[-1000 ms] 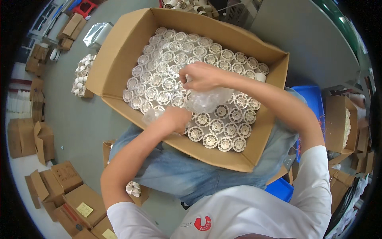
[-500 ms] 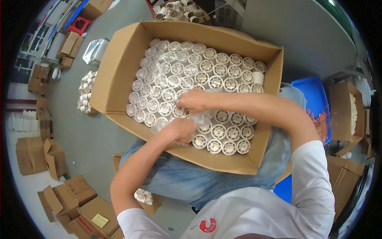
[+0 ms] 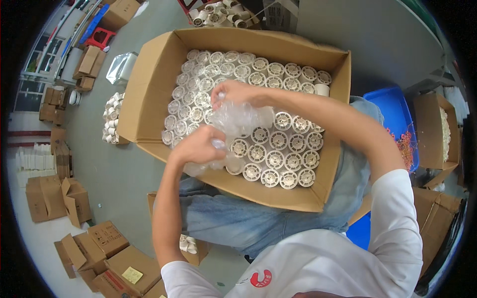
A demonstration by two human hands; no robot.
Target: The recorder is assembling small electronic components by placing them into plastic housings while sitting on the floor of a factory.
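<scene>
A large open cardboard box [image 3: 142,94] rests across my lap, packed with rows of round white plastic fittings [image 3: 275,160] with spoked ends. Over the middle of the rows, both of my hands grip a crumpled sheet of clear plastic film [image 3: 237,117], raised off the fittings. My right hand [image 3: 233,93] pinches its far edge. My left hand [image 3: 202,145] is closed on its near part, close to the box's near wall. Towards the left of the box, the fittings look shiny, as if under clear film. The film hides some fittings between my hands.
White tubular parts [image 3: 218,14] fill a container beyond the box, and more white parts [image 3: 113,116] are piled on the left. A blue tray [image 3: 390,107] with reddish strands stands at the right. Several cardboard boxes [image 3: 107,238] sit lower left. A grey panel [image 3: 362,39] rises at the far right.
Both hands have lifted the film and spread it wider. My right hand has moved away from me, my left hand leftward and up. More fittings at the near middle are uncovered.
</scene>
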